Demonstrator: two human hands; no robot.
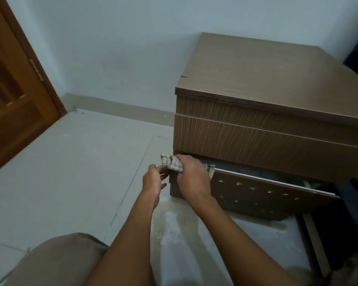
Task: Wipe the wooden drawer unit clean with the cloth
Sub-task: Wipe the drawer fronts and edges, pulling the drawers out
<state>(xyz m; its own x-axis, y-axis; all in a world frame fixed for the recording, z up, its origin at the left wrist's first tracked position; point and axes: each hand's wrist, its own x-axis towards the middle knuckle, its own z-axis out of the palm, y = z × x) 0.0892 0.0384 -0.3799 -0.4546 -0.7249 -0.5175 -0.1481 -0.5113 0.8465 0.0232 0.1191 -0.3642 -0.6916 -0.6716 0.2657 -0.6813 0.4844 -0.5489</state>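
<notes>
Head view. The wooden drawer unit (267, 65) stands on the pale tiled floor (70, 162) against the wall. Its two upper drawer fronts are closed. The bottom drawer (256, 195) is pulled out and sits skewed, with pale flecks scattered over its front panel.

The checked cloth (174, 163) is bunched on the near left top corner of that drawer. One tail pokes out to the left and another shows just right of the hand.

The right hand (191, 177) lies over the cloth with its fingers curled down around it, holding it against the drawer edge. The left hand (152, 179) is just beside the corner, its fingers loosely bent toward the cloth's lower fold. Cannot tell whether they pinch the cloth or only touch it.

A wet-looking patch (174, 223) lies on the floor in front of the unit. The person's knee (60, 261) is at lower left, and a brown door (15, 112) is at far left.

Judgement: the step in hand is wiping the bottom drawer's top edge and front.
- Spread the cloth flatter under the palm so more of it meets the wood.
- Draw it along the edge toward the far corner in one pass, then work down the flecked panel in overlapping rows.
- Use the left hand to steady the skewed drawer at its corner, since pressure may push it further askew.
- Refold to a clean face before going on to the upper fronts and the top.
</notes>
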